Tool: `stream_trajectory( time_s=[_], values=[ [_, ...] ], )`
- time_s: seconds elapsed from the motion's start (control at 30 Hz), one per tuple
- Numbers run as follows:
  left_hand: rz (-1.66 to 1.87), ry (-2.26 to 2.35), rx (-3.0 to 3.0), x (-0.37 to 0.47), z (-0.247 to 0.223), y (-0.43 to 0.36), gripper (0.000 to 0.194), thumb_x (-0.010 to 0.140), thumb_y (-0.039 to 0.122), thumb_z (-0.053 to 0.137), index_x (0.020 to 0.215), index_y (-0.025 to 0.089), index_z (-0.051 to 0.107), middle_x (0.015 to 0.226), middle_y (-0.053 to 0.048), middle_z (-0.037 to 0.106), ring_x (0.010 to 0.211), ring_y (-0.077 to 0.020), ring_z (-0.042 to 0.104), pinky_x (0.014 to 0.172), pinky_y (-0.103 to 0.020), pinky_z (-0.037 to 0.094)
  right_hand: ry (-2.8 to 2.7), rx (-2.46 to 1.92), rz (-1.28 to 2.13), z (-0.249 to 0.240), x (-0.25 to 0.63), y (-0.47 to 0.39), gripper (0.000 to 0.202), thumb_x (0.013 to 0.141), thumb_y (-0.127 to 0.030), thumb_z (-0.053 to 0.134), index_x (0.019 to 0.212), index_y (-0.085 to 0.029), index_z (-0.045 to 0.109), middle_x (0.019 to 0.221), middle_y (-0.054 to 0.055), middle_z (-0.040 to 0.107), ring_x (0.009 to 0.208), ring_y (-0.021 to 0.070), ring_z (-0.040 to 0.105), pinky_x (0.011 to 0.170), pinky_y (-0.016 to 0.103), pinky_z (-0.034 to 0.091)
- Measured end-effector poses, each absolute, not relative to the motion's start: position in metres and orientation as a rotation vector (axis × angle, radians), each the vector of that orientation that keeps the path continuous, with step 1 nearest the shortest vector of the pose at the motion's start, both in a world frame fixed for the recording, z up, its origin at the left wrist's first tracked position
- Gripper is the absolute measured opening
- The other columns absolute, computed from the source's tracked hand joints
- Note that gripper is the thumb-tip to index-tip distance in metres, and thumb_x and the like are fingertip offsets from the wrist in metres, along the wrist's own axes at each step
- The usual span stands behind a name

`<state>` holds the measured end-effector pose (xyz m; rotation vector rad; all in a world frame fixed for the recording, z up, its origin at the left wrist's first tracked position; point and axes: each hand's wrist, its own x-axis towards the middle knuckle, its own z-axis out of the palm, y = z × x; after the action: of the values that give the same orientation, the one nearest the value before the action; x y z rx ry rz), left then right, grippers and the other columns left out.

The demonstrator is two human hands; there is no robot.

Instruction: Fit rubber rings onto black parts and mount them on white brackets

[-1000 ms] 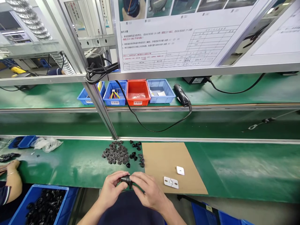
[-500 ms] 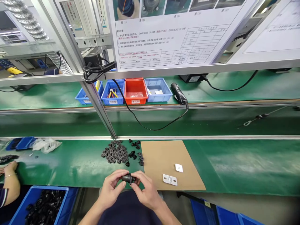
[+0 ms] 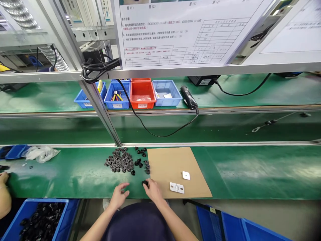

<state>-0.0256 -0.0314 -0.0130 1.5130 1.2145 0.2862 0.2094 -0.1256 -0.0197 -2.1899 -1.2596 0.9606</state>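
Black, plastic-looking: the small part (image 3: 144,182) sits at the right hand's (image 3: 152,190) fingertips, by the green bench's (image 3: 75,177) front edge, left of the cardboard (image 3: 168,160). Thumb and fingers pinch it; the left hand (image 3: 119,195) is spread, nothing visible in it. We judge the part light, stiff, not fragile, perhaps slightly slick; best held around its sides. Lower left, we note a blue crate (image 3: 47,200) of black pieces (image 3: 40,219). Farther, on the shelf: a blue bin (image 3: 125,104) with pliers (image 3: 116,96), a red bin (image 3: 150,104) holding something clear.
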Motion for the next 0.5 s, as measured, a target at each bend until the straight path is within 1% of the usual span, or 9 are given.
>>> stream_trajectory(
  time_s=[0.07, 0.17, 0.27, 0.37, 0.47, 0.5],
  values=[
    [0.262, 1.271, 1.508, -0.031, -0.035, -0.031, 0.048, 0.074, 0.025, 0.069, 0.119, 0.013, 0.079, 0.125, -0.018, 0.077, 0.116, -0.0357, 0.073, 0.092, -0.045, 0.062, -1.232, -2.332, 0.936, -0.043, 0.222, -0.120, 0.018, 0.097, -0.026, 0.061, 0.110, -0.016, 0.071, 0.106, 0.017, 0.077, 0.100, 0.0323, 0.074, 0.086, 0.038, 0.052],
    [0.251, 1.336, 1.554, -0.037, -0.055, -0.025, 0.048, 0.076, 0.025, 0.069, 0.122, 0.014, 0.076, 0.126, -0.017, 0.075, 0.112, -0.0329, 0.072, 0.090, -0.042, 0.062, -1.208, -2.463, 0.904, -0.062, 0.239, -0.116, 0.021, 0.101, -0.026, 0.058, 0.115, -0.015, 0.069, 0.110, 0.019, 0.076, 0.102, 0.0342, 0.075, 0.086, 0.039, 0.052],
    [0.242, 1.378, 1.650, -0.036, -0.069, -0.012, 0.050, 0.079, 0.022, 0.067, 0.128, 0.015, 0.072, 0.130, -0.016, 0.070, 0.112, -0.0315, 0.069, 0.097, -0.044, 0.059, -1.213, -2.511, 0.871, -0.069, 0.247, -0.115, 0.026, 0.103, -0.027, 0.055, 0.124, -0.015, 0.064, 0.113, 0.018, 0.075, 0.103, 0.0345, 0.074, 0.086, 0.040, 0.051],
    [0.217, 1.398, 1.759, -0.029, -0.081, 0.005, 0.056, 0.081, 0.016, 0.064, 0.137, 0.016, 0.066, 0.138, -0.016, 0.062, 0.121, -0.0312, 0.065, 0.109, -0.044, 0.051, -1.279, -2.464, 0.853, -0.069, 0.238, -0.106, 0.029, 0.106, -0.030, 0.051, 0.132, -0.020, 0.060, 0.127, 0.016, 0.071, 0.111, 0.0318, 0.071, 0.091, 0.038, 0.051],
    [0.175, 1.429, 1.845, -0.019, -0.091, 0.021, 0.066, 0.082, 0.008, 0.059, 0.148, 0.017, 0.057, 0.149, -0.017, 0.050, 0.133, -0.0315, 0.057, 0.115, -0.042, 0.044, -1.376, -2.365, 0.917, -0.073, 0.212, -0.084, 0.028, 0.103, -0.032, 0.058, 0.130, -0.025, 0.063, 0.135, 0.012, 0.067, 0.117, 0.0289, 0.069, 0.098, 0.036, 0.049],
    [0.157, 1.440, 1.867, -0.016, -0.093, 0.024, 0.069, 0.082, 0.006, 0.057, 0.150, 0.018, 0.055, 0.151, -0.018, 0.047, 0.136, -0.0319, 0.054, 0.115, -0.042, 0.044, -1.385, -2.349, 0.946, -0.075, 0.203, -0.074, 0.033, 0.101, -0.032, 0.063, 0.133, -0.026, 0.062, 0.137, 0.012, 0.066, 0.117, 0.0291, 0.069, 0.099, 0.037, 0.050]
  ],
)
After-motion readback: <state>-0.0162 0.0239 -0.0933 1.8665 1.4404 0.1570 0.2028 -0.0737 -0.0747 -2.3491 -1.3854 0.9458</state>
